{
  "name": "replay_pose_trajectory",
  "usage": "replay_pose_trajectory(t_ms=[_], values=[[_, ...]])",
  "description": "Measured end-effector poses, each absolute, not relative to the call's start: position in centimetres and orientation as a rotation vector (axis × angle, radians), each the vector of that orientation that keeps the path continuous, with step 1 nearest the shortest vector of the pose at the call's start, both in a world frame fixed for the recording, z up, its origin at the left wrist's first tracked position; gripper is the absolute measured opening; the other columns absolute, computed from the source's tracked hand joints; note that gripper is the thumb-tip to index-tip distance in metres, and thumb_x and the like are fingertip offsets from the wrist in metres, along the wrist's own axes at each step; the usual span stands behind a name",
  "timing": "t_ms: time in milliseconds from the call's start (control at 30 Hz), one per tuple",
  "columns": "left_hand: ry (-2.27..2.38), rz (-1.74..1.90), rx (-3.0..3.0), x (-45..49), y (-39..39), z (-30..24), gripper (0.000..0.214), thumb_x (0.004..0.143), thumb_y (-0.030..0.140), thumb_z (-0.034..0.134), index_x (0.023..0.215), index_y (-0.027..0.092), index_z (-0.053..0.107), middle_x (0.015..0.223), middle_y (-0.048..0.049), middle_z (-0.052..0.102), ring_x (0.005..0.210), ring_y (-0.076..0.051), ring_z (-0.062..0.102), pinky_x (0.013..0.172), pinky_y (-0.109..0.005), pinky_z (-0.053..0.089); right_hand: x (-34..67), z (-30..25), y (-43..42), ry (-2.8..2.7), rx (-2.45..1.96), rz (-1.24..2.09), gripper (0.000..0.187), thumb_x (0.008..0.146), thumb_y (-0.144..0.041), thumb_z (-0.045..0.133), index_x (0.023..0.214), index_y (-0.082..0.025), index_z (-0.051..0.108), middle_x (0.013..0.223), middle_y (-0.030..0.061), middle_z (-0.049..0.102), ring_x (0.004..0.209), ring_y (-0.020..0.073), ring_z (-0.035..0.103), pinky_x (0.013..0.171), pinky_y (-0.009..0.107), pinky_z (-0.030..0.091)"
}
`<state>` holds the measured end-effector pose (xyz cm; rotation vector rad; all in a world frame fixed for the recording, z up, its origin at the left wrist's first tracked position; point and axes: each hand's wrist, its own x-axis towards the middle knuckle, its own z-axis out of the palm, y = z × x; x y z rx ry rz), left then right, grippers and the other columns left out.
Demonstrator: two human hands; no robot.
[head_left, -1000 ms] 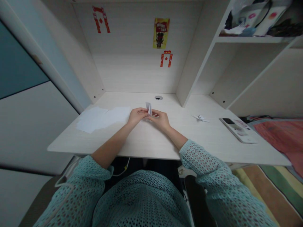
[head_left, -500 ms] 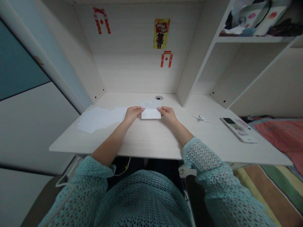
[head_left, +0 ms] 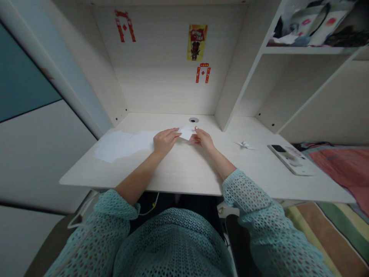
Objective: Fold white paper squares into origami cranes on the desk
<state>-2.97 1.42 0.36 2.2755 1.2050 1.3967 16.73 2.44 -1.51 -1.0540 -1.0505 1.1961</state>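
Between my two hands is a small piece of white paper [head_left: 186, 133], tilted and held just over the desk. My left hand [head_left: 166, 141] grips its left edge, fingers together and pointing right. On the other side my right hand [head_left: 204, 138] pinches the right edge between thumb and fingers. Whether the paper is folded in layers cannot be made out now. Loose white sheets [head_left: 118, 146] lie flat to the left of my left hand. A small folded paper figure [head_left: 243, 145], perhaps a crane, rests to the right of my right hand.
The white desk [head_left: 184, 173] has a round cable hole [head_left: 193, 120] near its back panel. A phone [head_left: 290, 159] lies at the right. Bags [head_left: 314, 23] stand on the upper right shelf, and red cloth [head_left: 337, 165] borders the desk's right side.
The paper, earlier facing me squarely with a crease across it, is now turned and tilted. My left hand has rolled over it, and my right hand's grip has shifted.
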Motion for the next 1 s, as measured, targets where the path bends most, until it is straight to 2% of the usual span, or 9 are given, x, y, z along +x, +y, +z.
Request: replay_pose_trajectory(t_ms=[133,233,333,433,500,600,700,800,1000], values=[[1.172,1.326,2.311,-2.5,1.5,0.2,0.018,0.076,0.032,0.064,0.093,0.032,0.07,0.122,-0.0007,0.06,0.116,-0.022,0.052,0.103,-0.036,0.031,16.4,-1.9,2.8,-1.043,-1.015,1.043,0.058,0.058,-0.048,0.074,0.104,-0.02,0.055,0.073,0.0016,0.068,0.062,0.0145,0.062,0.059,0.028,0.052],[1.183,1.405,2.153,-2.6,2.6,-0.2,0.049,0.065,0.038,0.074,0.112,0.029,0.063,0.131,-0.005,0.052,0.124,-0.024,0.044,0.105,-0.037,0.029,17.1,-2.3,3.3,-1.072,-1.017,0.994,0.057,0.059,-0.048,0.072,0.105,-0.02,0.055,0.073,0.0011,0.068,0.064,0.0145,0.062,0.061,0.029,0.052],[1.187,1.441,1.784,-2.8,4.0,-0.9,0.059,0.076,0.042,0.063,0.13,0.025,0.047,0.135,-0.0111,0.048,0.117,-0.023,0.051,0.098,-0.036,0.037,17.5,-2.4,3.4,-1.111,-1.025,0.969,0.06,0.061,-0.05,0.069,0.111,-0.02,0.051,0.075,0.0015,0.069,0.067,0.0149,0.062,0.064,0.03,0.052],[1.101,1.319,1.421,-3.0,5.0,-1.3,0.072,0.075,0.042,0.064,0.137,0.016,0.037,0.115,-0.0159,0.061,0.097,-0.021,0.062,0.087,-0.034,0.044,17.0,-2.1,2.8,-1.151,-1.004,0.977,0.069,0.063,-0.049,0.069,0.122,-0.021,0.045,0.071,0.0,0.068,0.067,0.0146,0.062,0.068,0.031,0.053],[1.03,1.228,1.331,-3.1,5.0,-1.2,0.078,0.07,0.041,0.07,0.136,0.015,0.037,0.101,-0.0132,0.067,0.085,-0.019,0.064,0.08,-0.032,0.047,16.6,-1.7,2.3,-1.17,-0.982,0.98,0.079,0.064,-0.046,0.07,0.132,-0.022,0.036,0.068,-0.0013,0.066,0.065,0.0144,0.061,0.068,0.031,0.053],[0.934,1.173,1.315,-3.3,4.6,-0.6,0.085,0.061,0.038,0.077,0.135,0.019,0.04,0.093,-0.0088,0.069,0.077,-0.016,0.064,0.076,-0.029,0.048,16.3,-1.1,1.6,-1.223,-0.933,0.99,0.088,0.066,-0.041,0.07,0.14,-0.027,0.024,0.073,0.0,0.067,0.067,0.0148,0.061,0.068,0.032,0.053],[0.872,1.141,1.306,-3.5,4.3,0.0,0.083,0.06,0.036,0.078,0.134,0.02,0.043,0.09,-0.0067,0.069,0.075,-0.015,0.064,0.075,-0.028,0.048,16.7,-0.6,1.5,-1.311,-0.893,1.051,0.077,0.064,-0.04,0.072,0.133,-0.03,0.04,0.089,0.0026,0.068,0.076,0.0163,0.063,0.071,0.033,0.054],[0.854,1.11,1.297,-3.8,4.4,0.2,0.079,0.06,0.036,0.078,0.131,0.02,0.047,0.089,-0.0067,0.069,0.075,-0.015,0.064,0.073,-0.027,0.048,17.3,-0.6,1.8,-1.376,-0.836,1.123,0.063,0.059,-0.037,0.076,0.118,-0.027,0.056,0.098,0.0038,0.067,0.082,0.017,0.063,0.072,0.033,0.054],[0.85,1.068,1.299,-3.8,4.5,0.0,0.07,0.059,0.035,0.077,0.124,0.021,0.055,0.095,-0.0075,0.068,0.077,-0.015,0.063,0.071,-0.026,0.048,17.6,-1.2,2.2,-1.386,-0.832,1.194,0.058,0.056,-0.033,0.077,0.112,-0.024,0.062,0.096,0.0037,0.069,0.08,0.0163,0.063,0.072,0.033,0.053]])
